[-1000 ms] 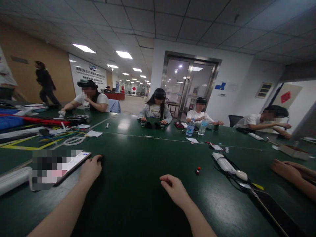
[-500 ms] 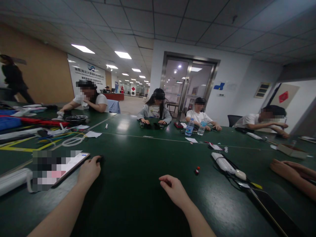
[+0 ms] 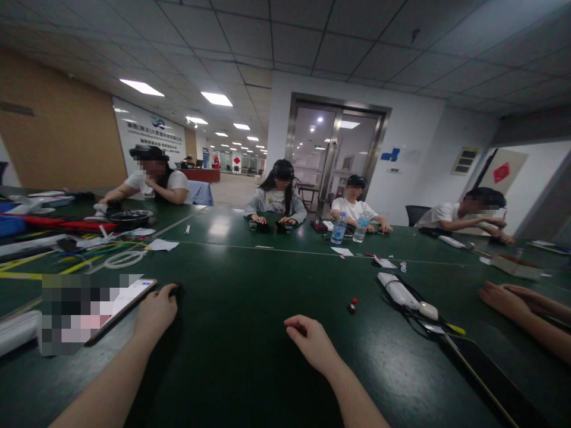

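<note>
The left hand [image 3: 154, 314] lay knuckles-up on the dark green tabletop [image 3: 241, 368], its fingertips against a small black object [image 3: 178, 289]; whether it gripped the object could not be told. Just left of it lay a flat white-screened phone [image 3: 127, 297]. The right hand [image 3: 312, 343] rested half curled with nothing visible in it. A small red-and-black piece [image 3: 352, 306] sat near, beyond it to the right.

Dark green table [image 3: 250, 356] is gleaming; a black piece [image 3: 177, 290] is showing near left, a red-and-black bit [image 3: 352, 305] right, white power strip [image 3: 398, 290] beyond, yellow tape [image 3: 27, 261] far left.
</note>
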`<action>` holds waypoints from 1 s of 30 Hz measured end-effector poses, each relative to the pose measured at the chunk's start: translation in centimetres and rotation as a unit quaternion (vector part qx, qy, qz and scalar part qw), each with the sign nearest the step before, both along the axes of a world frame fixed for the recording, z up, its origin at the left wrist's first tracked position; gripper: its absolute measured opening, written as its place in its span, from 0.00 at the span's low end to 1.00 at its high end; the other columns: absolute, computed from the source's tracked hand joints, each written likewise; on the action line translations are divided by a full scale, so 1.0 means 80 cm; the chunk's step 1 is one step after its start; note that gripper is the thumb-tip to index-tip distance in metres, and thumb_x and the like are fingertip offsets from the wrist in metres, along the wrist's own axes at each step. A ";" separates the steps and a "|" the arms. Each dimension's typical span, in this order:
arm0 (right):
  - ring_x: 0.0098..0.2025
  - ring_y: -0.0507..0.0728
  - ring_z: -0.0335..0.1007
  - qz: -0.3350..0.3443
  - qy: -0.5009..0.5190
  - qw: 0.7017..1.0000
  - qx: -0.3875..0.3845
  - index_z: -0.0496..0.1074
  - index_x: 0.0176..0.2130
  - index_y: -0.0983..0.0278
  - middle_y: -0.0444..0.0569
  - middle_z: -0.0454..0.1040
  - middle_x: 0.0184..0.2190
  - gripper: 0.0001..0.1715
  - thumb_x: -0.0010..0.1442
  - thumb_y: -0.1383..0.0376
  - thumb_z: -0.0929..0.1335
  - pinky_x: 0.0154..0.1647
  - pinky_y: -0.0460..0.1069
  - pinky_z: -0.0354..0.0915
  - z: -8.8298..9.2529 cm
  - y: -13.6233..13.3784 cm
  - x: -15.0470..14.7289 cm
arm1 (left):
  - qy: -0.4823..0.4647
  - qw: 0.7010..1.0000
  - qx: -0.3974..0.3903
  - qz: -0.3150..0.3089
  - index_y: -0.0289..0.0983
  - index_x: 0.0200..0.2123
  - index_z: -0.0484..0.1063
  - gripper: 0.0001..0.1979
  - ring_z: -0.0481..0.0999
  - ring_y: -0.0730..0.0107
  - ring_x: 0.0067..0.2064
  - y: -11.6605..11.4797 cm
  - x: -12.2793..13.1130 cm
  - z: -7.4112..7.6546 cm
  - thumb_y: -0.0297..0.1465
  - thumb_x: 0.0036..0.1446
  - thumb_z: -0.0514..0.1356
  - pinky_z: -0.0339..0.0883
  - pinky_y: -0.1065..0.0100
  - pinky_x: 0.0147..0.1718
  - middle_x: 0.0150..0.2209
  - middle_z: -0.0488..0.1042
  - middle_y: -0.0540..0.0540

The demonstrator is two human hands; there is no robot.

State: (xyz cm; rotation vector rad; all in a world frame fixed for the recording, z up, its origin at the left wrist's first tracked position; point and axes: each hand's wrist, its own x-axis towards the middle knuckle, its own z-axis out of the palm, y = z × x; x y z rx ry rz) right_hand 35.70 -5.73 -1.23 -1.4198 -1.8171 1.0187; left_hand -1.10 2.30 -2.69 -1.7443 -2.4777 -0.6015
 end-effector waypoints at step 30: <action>0.38 0.53 0.61 0.022 -0.008 1.000 0.000 0.73 0.37 0.56 0.45 0.62 0.36 0.19 0.57 0.69 0.56 0.40 0.49 0.58 0.003 -0.001 0.000 | -0.022 1.000 -0.011 0.003 0.35 0.50 0.63 0.21 0.70 0.50 0.45 -0.001 0.001 0.004 0.32 0.54 0.45 0.64 0.58 0.41 0.43 0.69 0.33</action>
